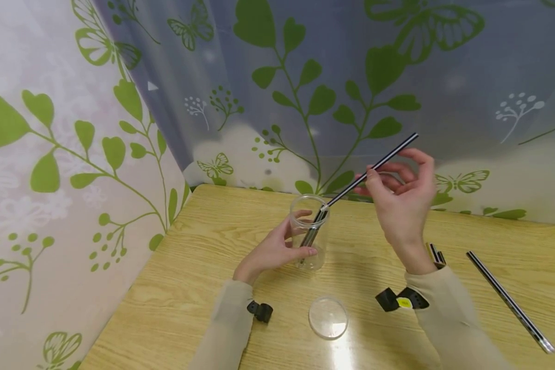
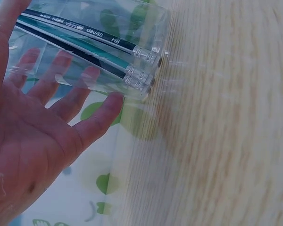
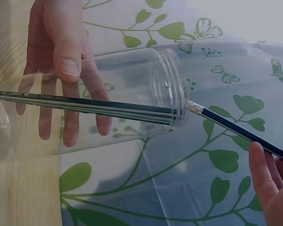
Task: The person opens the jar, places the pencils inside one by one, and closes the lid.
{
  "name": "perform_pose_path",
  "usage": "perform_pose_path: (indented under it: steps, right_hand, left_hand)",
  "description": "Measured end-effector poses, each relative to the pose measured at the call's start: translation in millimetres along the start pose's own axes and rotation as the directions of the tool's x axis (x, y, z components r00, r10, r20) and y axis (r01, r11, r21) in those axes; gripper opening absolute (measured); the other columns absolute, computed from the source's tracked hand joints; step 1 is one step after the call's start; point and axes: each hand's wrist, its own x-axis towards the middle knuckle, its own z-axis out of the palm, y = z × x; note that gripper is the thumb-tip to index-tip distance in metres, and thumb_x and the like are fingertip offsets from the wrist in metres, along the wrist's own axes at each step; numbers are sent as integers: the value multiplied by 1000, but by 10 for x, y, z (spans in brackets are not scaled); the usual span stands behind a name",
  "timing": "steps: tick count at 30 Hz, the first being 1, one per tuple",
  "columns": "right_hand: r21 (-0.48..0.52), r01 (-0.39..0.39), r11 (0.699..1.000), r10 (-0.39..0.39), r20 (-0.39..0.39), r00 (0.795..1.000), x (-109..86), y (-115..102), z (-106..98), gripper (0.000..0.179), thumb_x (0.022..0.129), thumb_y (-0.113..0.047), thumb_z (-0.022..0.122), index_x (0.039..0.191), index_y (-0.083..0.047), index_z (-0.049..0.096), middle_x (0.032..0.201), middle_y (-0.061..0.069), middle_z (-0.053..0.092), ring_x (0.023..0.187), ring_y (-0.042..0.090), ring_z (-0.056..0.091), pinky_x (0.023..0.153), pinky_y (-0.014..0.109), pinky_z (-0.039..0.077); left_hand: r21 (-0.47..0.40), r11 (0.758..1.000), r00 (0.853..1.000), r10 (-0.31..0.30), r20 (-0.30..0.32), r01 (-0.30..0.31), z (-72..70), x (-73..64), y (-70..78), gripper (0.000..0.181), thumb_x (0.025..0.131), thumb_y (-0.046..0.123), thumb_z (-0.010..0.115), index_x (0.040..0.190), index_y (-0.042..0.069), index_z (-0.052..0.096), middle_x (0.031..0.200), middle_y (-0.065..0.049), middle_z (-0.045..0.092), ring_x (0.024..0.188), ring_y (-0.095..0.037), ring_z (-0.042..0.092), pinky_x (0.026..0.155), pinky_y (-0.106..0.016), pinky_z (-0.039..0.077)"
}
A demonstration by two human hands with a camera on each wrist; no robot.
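A clear plastic jar (image 1: pixel 317 262) stands on the table with its mouth up. My left hand (image 1: pixel 270 252) holds it from the left, thumb on the near side and fingers behind the wall. Inside, several dark striped pencils (image 3: pixel 108 108) lean together; the left wrist view shows their metal ends at the jar's bottom. My right hand (image 1: pixel 404 200) pinches another dark striped pencil (image 1: pixel 393 152) between thumb and fingers. This pencil slants down to the left, with its metal-and-eraser end right at the jar's rim (image 3: pixel 172 89).
A round clear lid (image 1: pixel 328 318) lies on the wooden table (image 1: pixel 180 298) in front of the jar. Farther right lies a long striped pencil (image 1: pixel 511 302). More pencil ends (image 1: pixel 436 254) show beside my right wrist. A patterned curtain (image 1: pixel 268 123) hangs behind the table.
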Motion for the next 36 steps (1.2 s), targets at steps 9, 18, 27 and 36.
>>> perform_pose_path:
  steps: [9,18,27,36]
  right_hand:
    - [-32,-35,999,35,21,999,-50,125,81,48,87,17,64,124,-10,48,90,10,66,71,21,73,62,35,64]
    - [-114,-39,993,44,50,998,-87,226,136,53,85,20,62,124,-12,48,91,6,66,72,16,72,62,33,63]
    - [-109,-38,993,47,78,996,-102,321,166,53,84,21,60,124,-11,47,92,5,65,74,15,73,63,36,64]
    - [-139,-54,989,67,89,994,-131,393,190,53,83,22,60,123,-11,48,92,7,65,73,15,72,64,37,64]
  left_hand:
    - [-4,1000,1000,1,7,-1,-6,6,-23,79,89,30,82,151,46,36,154,7,50,147,-21,45,120,-58,36]
    - [-5,1000,1000,-15,-1,15,-6,16,-43,80,89,28,82,151,48,35,152,7,52,147,-20,44,119,-55,38]
    - [0,1000,1000,-27,-7,27,-9,17,-40,87,87,32,84,155,43,31,153,5,51,148,-21,44,120,-53,37]
    - [-1,999,999,-44,-9,44,-5,6,-32,89,87,33,84,157,41,30,154,4,51,148,-21,44,121,-53,37]
